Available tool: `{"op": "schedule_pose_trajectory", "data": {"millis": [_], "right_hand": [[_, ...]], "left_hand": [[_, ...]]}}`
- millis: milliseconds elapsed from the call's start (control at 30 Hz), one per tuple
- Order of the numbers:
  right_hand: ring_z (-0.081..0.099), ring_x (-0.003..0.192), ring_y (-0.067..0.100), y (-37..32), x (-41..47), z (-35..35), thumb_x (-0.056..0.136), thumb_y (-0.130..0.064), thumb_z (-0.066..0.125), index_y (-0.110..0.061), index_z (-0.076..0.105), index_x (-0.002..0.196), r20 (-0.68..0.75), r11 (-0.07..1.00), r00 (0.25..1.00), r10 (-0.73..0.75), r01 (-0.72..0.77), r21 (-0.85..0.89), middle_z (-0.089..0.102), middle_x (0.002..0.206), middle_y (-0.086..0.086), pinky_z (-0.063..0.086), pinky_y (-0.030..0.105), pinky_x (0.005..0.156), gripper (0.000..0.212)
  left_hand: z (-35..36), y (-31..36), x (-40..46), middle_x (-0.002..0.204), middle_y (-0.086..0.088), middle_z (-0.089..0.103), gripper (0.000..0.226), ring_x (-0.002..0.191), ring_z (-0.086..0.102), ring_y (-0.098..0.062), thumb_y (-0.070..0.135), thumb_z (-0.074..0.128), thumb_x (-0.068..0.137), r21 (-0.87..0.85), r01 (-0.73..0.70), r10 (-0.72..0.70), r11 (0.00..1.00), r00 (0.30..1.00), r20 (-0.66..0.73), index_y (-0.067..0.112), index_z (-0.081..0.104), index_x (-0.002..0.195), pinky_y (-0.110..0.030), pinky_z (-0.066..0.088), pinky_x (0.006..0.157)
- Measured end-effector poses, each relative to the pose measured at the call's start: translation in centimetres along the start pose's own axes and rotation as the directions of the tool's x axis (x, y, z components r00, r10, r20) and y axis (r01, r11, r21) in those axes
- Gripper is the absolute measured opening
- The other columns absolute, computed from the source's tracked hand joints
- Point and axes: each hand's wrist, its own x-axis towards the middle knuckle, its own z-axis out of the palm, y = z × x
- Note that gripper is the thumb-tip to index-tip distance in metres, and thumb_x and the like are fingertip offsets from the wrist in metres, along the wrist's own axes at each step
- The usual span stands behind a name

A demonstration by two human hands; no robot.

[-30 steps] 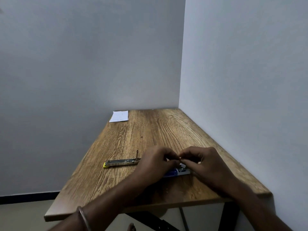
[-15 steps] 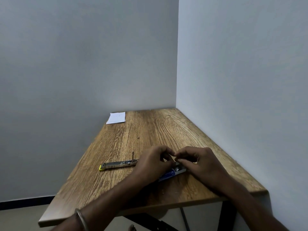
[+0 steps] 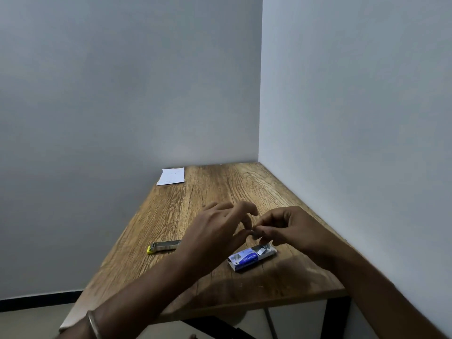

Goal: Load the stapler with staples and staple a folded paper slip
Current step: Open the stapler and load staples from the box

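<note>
An opened metal stapler (image 3: 164, 246) with a yellow end lies on the wooden table (image 3: 215, 189), partly hidden behind my left wrist. A blue and white staple box (image 3: 249, 258) lies open near the front edge. Both hands hover just above it. My right hand (image 3: 286, 228) pinches a small grey strip of staples (image 3: 253, 233) at its fingertips. The thumb and forefinger of my left hand (image 3: 217, 226) touch the same strip, with the other fingers spread. A white paper slip (image 3: 171, 176) rests at the far left corner.
Grey walls close the table on the far side and the right. The table's left and front edges drop to the floor. Dark table legs (image 3: 335, 316) show under the front edge.
Both hands have lifted off the staple box, which now lies uncovered. The staple strip came up between the fingertips. My left fingers have spread apart.
</note>
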Motion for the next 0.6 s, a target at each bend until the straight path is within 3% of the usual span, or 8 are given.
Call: {"op": "schedule_pose_trajectory", "data": {"millis": [133,300,433,600], "right_hand": [[0.073,0.094,0.026,-1.2,0.6,-0.4,0.087,-0.021,0.072,-0.008,0.074,0.101,0.146,0.992,0.987,0.072,-0.086,0.09,0.077,0.1,0.012,0.057,0.036,0.083,0.019],[0.072,0.084,0.019,-2.5,1.5,0.2,0.083,-0.017,0.075,-0.009,0.075,0.1,0.142,0.992,0.988,0.061,-0.076,0.1,0.077,0.096,0.012,0.056,0.028,0.074,0.019],[0.074,0.089,0.015,-2.3,2.3,1.1,0.081,-0.016,0.077,-0.015,0.077,0.1,0.032,1.0,0.999,-0.006,0.006,-0.022,0.079,0.094,0.003,0.059,0.025,0.079,0.019],[0.073,0.086,0.003,-2.0,4.3,3.2,0.081,-0.011,0.078,-0.017,0.079,0.097,-0.021,0.961,0.998,-0.059,0.052,-0.27,0.079,0.091,-0.007,0.058,0.019,0.077,0.017]], "left_hand": [[-1.6,-0.1,0.0,0.081,0.009,0.07,0.028,0.07,0.06,-0.007,0.026,0.063,0.086,0.108,-0.146,0.15,0.983,0.988,-0.031,0.022,0.047,0.109,-0.022,0.042,0.068],[-3.4,-0.6,-0.5,0.084,0.008,0.071,0.034,0.072,0.063,-0.008,0.026,0.072,0.083,0.127,-0.138,0.147,0.982,0.987,-0.068,0.022,0.05,0.109,-0.022,0.044,0.067],[-4.4,-1.8,-2.7,0.092,0.011,0.071,0.023,0.079,0.064,-0.003,0.037,0.064,0.088,-0.01,0.119,-0.119,0.993,0.978,-0.17,0.022,0.06,0.106,-0.024,0.049,0.071],[-3.7,-4.9,-6.6,0.082,0.01,0.067,0.013,0.074,0.064,-0.007,0.018,0.072,0.085,-0.202,0.494,-0.533,0.846,0.791,-0.299,0.021,0.062,0.093,-0.029,0.053,0.061]]}}
